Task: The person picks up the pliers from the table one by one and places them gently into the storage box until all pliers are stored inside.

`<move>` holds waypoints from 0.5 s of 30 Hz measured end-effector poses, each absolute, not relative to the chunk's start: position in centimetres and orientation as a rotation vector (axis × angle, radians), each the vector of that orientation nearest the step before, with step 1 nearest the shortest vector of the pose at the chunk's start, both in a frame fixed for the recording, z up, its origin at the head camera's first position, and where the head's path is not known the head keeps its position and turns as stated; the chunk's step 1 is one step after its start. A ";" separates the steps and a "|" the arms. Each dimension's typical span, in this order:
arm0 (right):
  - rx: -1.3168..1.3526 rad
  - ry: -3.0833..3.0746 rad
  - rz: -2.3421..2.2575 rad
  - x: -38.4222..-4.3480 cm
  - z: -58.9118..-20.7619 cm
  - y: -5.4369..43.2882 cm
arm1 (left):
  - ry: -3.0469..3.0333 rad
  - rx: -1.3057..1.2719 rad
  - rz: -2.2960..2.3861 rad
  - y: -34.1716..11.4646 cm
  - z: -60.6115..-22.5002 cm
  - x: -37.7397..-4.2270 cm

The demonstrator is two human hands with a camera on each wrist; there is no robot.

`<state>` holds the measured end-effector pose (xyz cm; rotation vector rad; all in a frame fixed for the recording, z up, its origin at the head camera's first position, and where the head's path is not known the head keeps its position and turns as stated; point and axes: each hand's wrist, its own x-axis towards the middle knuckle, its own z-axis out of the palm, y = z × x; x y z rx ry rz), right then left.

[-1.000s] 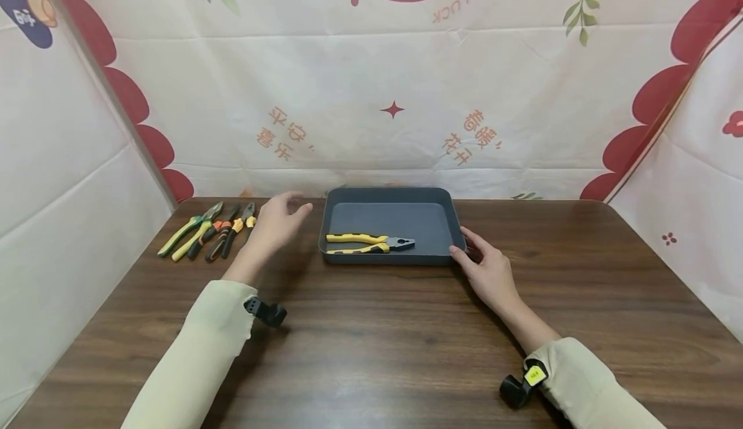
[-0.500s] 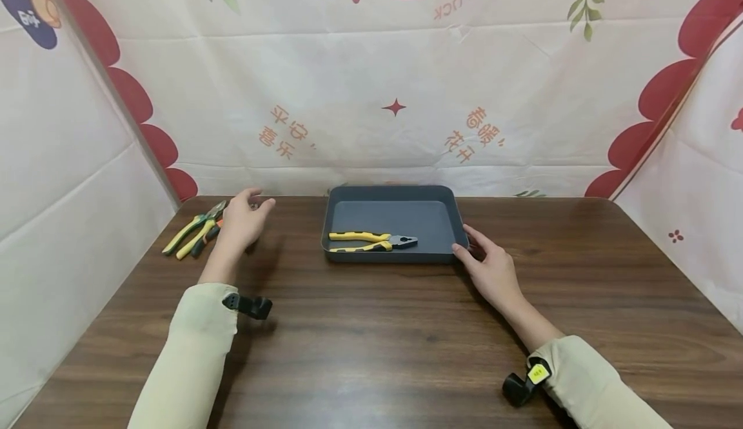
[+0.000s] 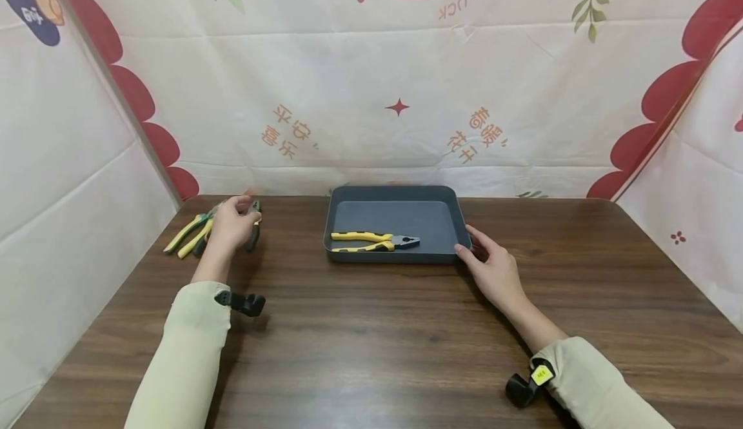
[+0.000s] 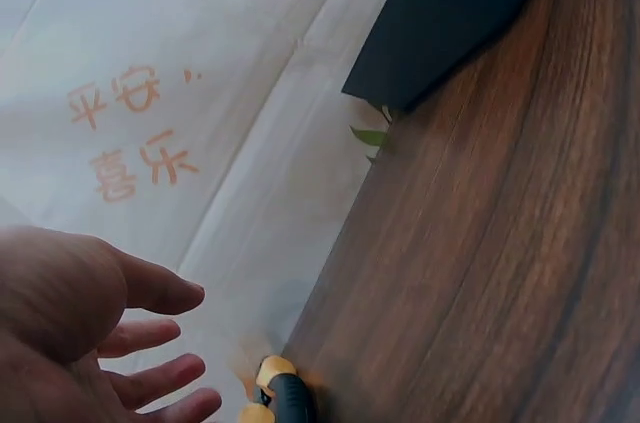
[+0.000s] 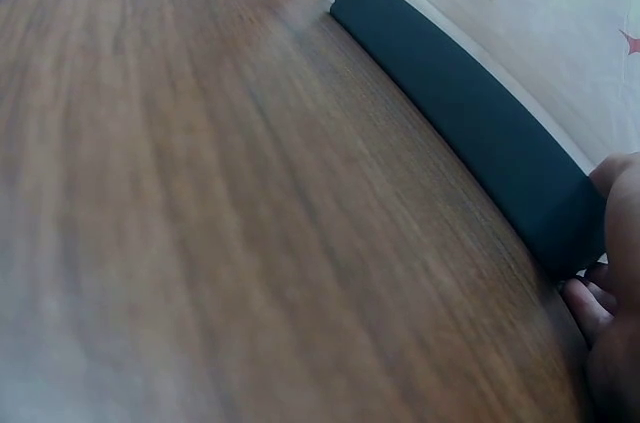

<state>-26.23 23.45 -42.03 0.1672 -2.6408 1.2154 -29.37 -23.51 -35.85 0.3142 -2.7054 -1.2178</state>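
My left hand (image 3: pixel 232 226) is over the group of pliers at the left of the table and hides part of it. In the left wrist view its fingers (image 4: pixel 155 378) are spread, beside a black handle (image 4: pixel 292 398) with yellow-orange parts. Left of the hand show pliers with green-and-yellow handles (image 3: pixel 194 235); to its right, pliers with dark handles (image 3: pixel 253 239). My right hand (image 3: pixel 493 274) grips the dark grey tray (image 3: pixel 395 258) at its front right corner, thumb at the rim. Yellow-and-black combination pliers (image 3: pixel 374 242) lie inside, along the tray's front side.
The brown wooden table (image 3: pixel 371 339) ends at a white printed cloth (image 3: pixel 360 93) that hangs right behind the tray. More cloth stands along the left and right sides. Each wrist wears a black strapped-on camera (image 3: pixel 246 303).
My left hand has moved left from beside the tray to the group of pliers and lowered over it. The right hand has stayed on the tray's corner.
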 end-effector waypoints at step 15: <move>0.179 -2.632 1.207 -26.3 -41.9 23.4 | -2.823 0.493 -0.978 -23.7 -36.5 -29.6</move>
